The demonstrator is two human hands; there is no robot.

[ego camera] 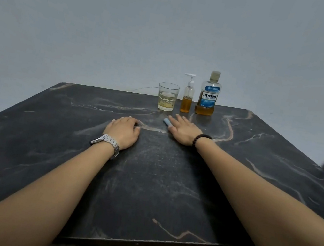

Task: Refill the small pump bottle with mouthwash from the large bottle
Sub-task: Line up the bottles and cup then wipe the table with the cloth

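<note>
**Head view: both hands flat on dark marble table, bottles at far edge**

Head view, from left to right. Left hand [124, 131] palm down on the dark marble table [51, 150], fingers loosely bent, holding nothing; metal watch [106, 142] on its wrist. Behind, near the far edge, a glass [167, 97] with a little pale yellow liquid. Just right of the glass, the small pump bottle [187, 97], upright, white pump on top, amber liquid in the lower part only. Close beside it, the large bottle [208, 97] of mouthwash, upright, cap on, blue label, amber liquid low inside. In front of the bottles, right hand [185, 128] flat on the table, fingers straight, gripping nothing. Small light-blue object [166, 121] touching its fingers, kind not clear. Dark bead bracelet [201, 139] on the right wrist.
</note>
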